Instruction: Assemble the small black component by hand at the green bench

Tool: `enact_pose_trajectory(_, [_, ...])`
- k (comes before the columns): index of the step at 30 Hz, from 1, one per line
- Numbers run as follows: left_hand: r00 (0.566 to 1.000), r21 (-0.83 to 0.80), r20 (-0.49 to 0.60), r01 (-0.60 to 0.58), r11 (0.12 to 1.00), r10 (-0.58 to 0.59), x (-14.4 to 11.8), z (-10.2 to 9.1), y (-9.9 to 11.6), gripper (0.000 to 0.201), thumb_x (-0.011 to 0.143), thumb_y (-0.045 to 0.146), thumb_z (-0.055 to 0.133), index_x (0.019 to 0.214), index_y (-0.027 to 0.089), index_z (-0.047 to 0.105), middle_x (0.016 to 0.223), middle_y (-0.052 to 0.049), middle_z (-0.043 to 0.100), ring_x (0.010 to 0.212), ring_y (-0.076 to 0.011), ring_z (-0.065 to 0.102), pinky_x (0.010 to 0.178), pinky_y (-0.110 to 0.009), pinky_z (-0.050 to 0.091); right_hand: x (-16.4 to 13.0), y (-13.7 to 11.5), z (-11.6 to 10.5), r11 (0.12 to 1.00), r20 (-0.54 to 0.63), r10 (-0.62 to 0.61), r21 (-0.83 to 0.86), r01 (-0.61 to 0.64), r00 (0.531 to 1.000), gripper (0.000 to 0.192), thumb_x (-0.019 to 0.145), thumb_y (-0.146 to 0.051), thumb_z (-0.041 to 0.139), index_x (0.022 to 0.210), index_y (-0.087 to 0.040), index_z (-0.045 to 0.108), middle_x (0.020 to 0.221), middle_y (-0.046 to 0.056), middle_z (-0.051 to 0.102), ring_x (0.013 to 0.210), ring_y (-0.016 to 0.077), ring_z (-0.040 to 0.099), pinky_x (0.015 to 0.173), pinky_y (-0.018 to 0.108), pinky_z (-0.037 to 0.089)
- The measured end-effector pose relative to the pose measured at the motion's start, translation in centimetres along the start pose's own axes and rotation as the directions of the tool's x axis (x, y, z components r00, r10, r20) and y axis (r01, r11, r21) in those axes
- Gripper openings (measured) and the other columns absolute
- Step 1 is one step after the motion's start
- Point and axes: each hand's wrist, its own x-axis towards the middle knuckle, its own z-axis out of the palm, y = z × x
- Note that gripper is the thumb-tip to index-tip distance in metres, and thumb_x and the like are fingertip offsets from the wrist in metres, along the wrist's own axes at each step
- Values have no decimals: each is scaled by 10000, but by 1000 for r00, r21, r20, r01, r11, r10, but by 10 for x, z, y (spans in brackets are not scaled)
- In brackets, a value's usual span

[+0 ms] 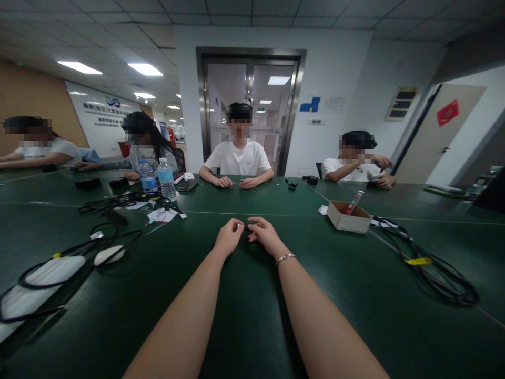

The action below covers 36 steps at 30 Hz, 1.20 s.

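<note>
Both my forearms reach forward over the dark green table (244, 316), and the hands meet near the middle of the view. My left hand (229, 237) is closed in a pinch, with a tiny shiny spot at its fingertips; what it grips is too small to name. Close beside it, my right hand (266, 236) has its fingers curled, thumb and index together, around a small dark piece (246, 229) whose kind I cannot make out. A silver bracelet (284, 258) circles the right wrist.
A small open box (347, 222) with a clear tube stands right of my hands. Coiled black cables (437, 279) lie farther right; a white mouse (109, 255), a keyboard-like white slab (43, 284) and bottles (166, 179) are left. Several people sit around the table.
</note>
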Motion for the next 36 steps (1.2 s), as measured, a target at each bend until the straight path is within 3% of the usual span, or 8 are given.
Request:
enact_pose_trajectory(13, [999,-57,41,-20,998,22,6,4,-9,162,826,273,546,951,188,606,828,-29,626,778,-151,579,746,-262,447,2,2,-3,993,-54,21,121,-15,998,113,831,-130,644,929,-108,592,630,6,595,484,100,586,454,189,537])
enact_pose_trajectory(28, [998,-83,58,11,996,-6,10,5,-16,200,844,340,532,945,183,606,818,-41,658,773,-165,608,734,-279,456,2,2,-6,990,-42,3,144,3,999,204,746,-169,750,895,-121,619,637,5,608,468,80,556,412,150,471])
enact_pose_trajectory(36, [998,-73,60,15,997,-11,10,4,-16,225,852,378,505,920,185,600,803,-40,661,751,-166,606,714,-279,455,1,1,-7,976,6,18,218,-19,1000,251,670,-118,778,885,-115,648,674,23,631,531,94,581,501,183,513])
